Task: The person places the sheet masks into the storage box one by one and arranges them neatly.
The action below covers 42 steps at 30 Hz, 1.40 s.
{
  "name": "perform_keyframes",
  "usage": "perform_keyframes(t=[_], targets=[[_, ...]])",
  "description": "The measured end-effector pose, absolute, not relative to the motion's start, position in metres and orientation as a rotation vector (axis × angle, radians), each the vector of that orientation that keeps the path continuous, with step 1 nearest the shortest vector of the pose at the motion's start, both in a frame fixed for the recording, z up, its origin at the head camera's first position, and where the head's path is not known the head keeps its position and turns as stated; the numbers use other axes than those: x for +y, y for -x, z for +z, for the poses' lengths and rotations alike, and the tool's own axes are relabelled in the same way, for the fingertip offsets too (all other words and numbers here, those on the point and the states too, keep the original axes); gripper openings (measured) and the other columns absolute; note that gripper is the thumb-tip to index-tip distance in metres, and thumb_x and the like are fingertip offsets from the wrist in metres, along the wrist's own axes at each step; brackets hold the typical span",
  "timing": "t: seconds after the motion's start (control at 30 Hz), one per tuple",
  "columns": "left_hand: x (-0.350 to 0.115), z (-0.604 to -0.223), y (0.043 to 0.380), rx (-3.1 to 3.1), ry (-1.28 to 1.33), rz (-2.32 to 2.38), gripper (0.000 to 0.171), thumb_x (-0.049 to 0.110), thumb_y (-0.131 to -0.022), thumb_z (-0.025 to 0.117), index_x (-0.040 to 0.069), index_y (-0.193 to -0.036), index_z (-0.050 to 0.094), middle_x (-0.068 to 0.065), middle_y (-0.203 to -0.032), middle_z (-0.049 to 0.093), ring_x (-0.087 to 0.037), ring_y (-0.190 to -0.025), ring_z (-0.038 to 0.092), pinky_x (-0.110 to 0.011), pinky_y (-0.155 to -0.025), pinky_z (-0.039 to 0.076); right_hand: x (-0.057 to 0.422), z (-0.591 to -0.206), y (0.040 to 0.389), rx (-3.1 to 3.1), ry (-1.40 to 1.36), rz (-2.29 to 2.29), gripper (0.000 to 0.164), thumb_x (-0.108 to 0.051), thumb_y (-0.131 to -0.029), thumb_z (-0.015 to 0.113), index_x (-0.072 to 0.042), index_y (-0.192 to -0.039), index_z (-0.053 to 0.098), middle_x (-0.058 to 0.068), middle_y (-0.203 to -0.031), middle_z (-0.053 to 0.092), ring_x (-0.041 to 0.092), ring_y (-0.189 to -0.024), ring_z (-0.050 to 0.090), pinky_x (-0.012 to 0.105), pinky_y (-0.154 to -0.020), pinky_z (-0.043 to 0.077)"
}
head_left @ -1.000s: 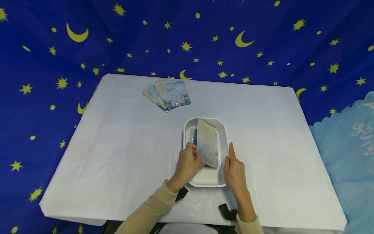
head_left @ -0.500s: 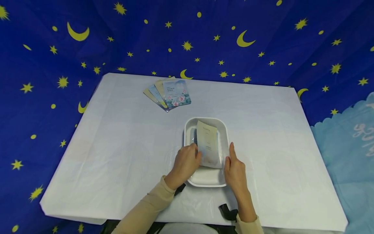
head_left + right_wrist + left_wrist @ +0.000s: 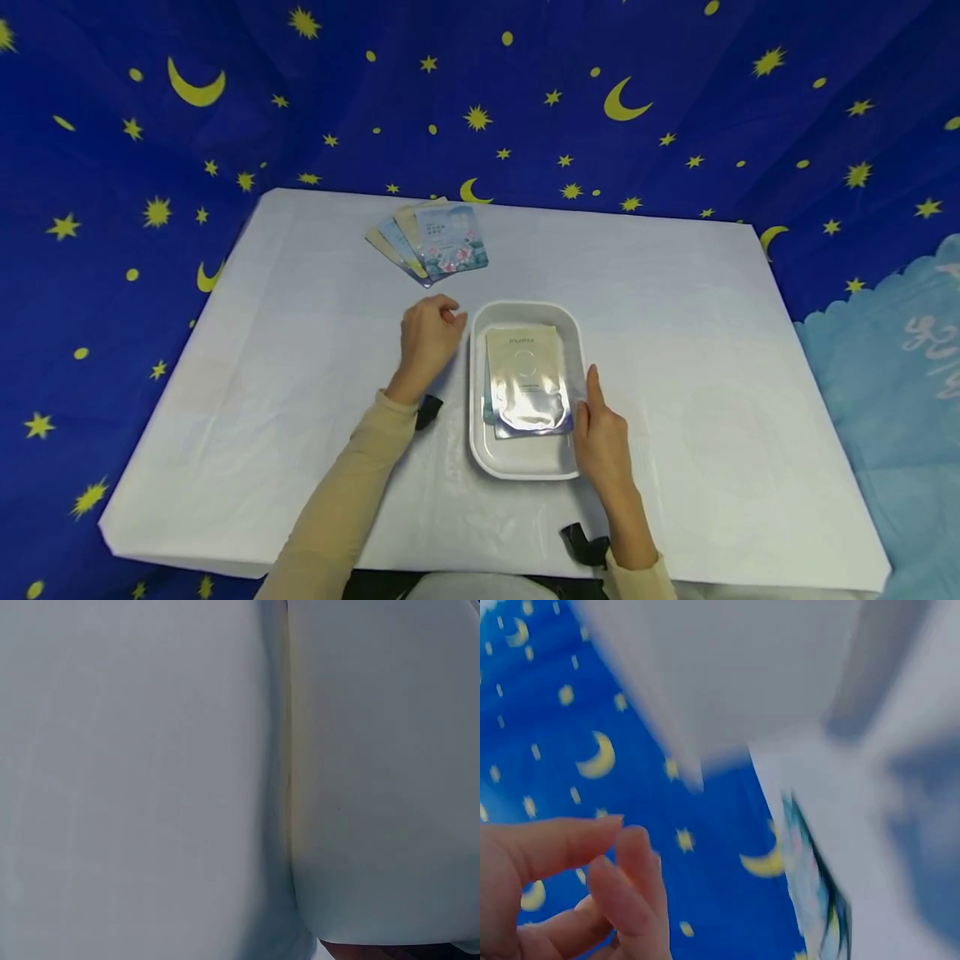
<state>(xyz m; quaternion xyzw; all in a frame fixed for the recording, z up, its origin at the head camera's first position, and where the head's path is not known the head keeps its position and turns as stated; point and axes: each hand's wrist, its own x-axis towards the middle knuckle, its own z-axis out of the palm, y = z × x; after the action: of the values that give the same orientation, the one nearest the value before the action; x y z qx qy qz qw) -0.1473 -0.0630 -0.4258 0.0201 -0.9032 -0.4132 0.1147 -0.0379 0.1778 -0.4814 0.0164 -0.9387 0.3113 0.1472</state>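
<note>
The cream PMPM sachet [image 3: 527,367] lies over a bluish-edged packet [image 3: 488,408] in the white tray [image 3: 525,460], where the loose stack could be shifted if the tray were jolted by the right hand [image 3: 602,446], whose thumb is at the rim; whether the rim is pinched cannot be told. Nothing is held by the left hand [image 3: 432,337], its fingers loosely bent. Beyond it, fanned sachets [image 3: 452,242] overlap, so neighbours could be dragged together; the tray's raised wall stands between.

Pkts [image 3: 527,375] in tray [image 3: 525,458], other pkts [image 3: 453,242] behind-L (all on tbl [image 3: 712,375]).
</note>
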Motion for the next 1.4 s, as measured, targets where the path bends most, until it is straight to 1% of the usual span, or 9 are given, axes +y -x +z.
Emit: perform_keyframes(t=[0.17,0.3,0.4,0.6,0.67,0.8,0.9,1.13,1.4], targets=[[-0.092,-0.42,0.2,-2.462,-0.247,-1.326,0.016,0.005,-0.085,0.068,-0.005,-0.097,0.073,-0.022,-0.086,0.071,-0.038,-0.081,0.066,-0.049,-0.084,0.049,0.18,-0.482,0.037,-2.732,-0.031,0.912,0.049,0.001,-0.094,0.051,0.01,-0.141,0.042,0.008,-0.055,0.046,0.016,-0.047,0.034,0.034,-0.051,0.039],[-0.1,-0.422,0.232,-2.348,-0.354,-1.389,0.017,0.006,-0.087,0.067,-0.006,-0.098,0.071,-0.024,-0.089,0.071,-0.039,-0.085,0.065,-0.047,-0.098,0.041,0.181,-0.482,0.036,-2.746,-0.02,0.925,0.05,0.0,-0.094,0.05,0.01,-0.142,0.041,0.006,-0.054,0.043,0.015,-0.047,0.032,0.032,-0.051,0.037],[-0.099,-0.43,0.249,-2.365,-0.445,-1.415,0.021,0.009,-0.089,0.067,-0.007,-0.102,0.07,-0.025,-0.095,0.07,-0.04,-0.09,0.064,-0.048,-0.1,0.04,0.181,-0.483,0.036,-2.751,-0.013,0.93,0.05,0.001,-0.094,0.051,0.009,-0.143,0.041,0.005,-0.054,0.043,0.014,-0.047,0.032,0.032,-0.052,0.037],[-0.094,-0.464,0.27,-2.544,-0.606,-1.338,0.026,0.013,-0.089,0.067,-0.006,-0.107,0.067,-0.023,-0.11,0.068,-0.04,-0.104,0.062,-0.049,-0.092,0.049,0.18,-0.485,0.03,-2.788,0.017,0.959,0.051,0.001,-0.095,0.049,0.007,-0.145,0.039,0.001,-0.052,0.038,0.01,-0.046,0.027,0.027,-0.049,0.034],[-0.092,-0.476,0.272,-2.607,-0.635,-1.275,0.022,0.013,-0.088,0.067,-0.007,-0.096,0.066,-0.023,-0.102,0.067,-0.038,-0.097,0.062,-0.048,-0.085,0.05,0.18,-0.486,0.027,-2.799,0.021,0.966,0.051,0.001,-0.095,0.049,0.007,-0.145,0.039,-0.001,-0.052,0.036,0.009,-0.046,0.026,0.026,-0.048,0.033],[-0.09,-0.49,0.274,-2.704,-0.674,-1.157,0.029,0.018,-0.083,0.073,-0.007,-0.093,0.064,-0.023,-0.097,0.067,-0.036,-0.092,0.064,-0.047,-0.08,0.053,0.179,-0.487,0.025,-2.791,0.009,0.967,0.051,0.002,-0.095,0.05,0.007,-0.144,0.04,-0.002,-0.052,0.035,0.008,-0.046,0.025,0.025,-0.048,0.032],[-0.087,-0.493,0.277,-2.759,-0.705,-1.106,0.04,0.023,-0.078,0.08,-0.005,-0.103,0.066,-0.022,-0.104,0.069,-0.037,-0.096,0.067,-0.047,-0.082,0.055,0.18,-0.486,0.025,-2.783,0.001,0.971,0.05,0.002,-0.095,0.049,0.006,-0.144,0.04,-0.002,-0.052,0.035,0.008,-0.046,0.025,0.025,-0.048,0.033],[-0.084,-0.485,0.285,-2.794,-0.756,-1.02,0.037,0.025,-0.074,0.085,-0.002,-0.094,0.069,-0.02,-0.099,0.072,-0.036,-0.087,0.07,-0.046,-0.071,0.057,0.181,-0.484,0.029,-2.745,-0.029,0.953,0.05,0.003,-0.094,0.05,0.007,-0.144,0.041,-0.002,-0.052,0.036,0.007,-0.046,0.025,0.025,-0.048,0.032],[-0.083,-0.478,0.291,-2.815,-0.822,-0.952,0.043,0.026,-0.075,0.083,-0.003,-0.104,0.069,-0.02,-0.104,0.072,-0.036,-0.095,0.069,-0.046,-0.077,0.057,0.183,-0.48,0.035,-2.754,0.003,0.97,0.051,0.001,-0.095,0.05,0.008,-0.144,0.039,0.0,-0.052,0.037,0.009,-0.046,0.027,0.026,-0.049,0.034]])
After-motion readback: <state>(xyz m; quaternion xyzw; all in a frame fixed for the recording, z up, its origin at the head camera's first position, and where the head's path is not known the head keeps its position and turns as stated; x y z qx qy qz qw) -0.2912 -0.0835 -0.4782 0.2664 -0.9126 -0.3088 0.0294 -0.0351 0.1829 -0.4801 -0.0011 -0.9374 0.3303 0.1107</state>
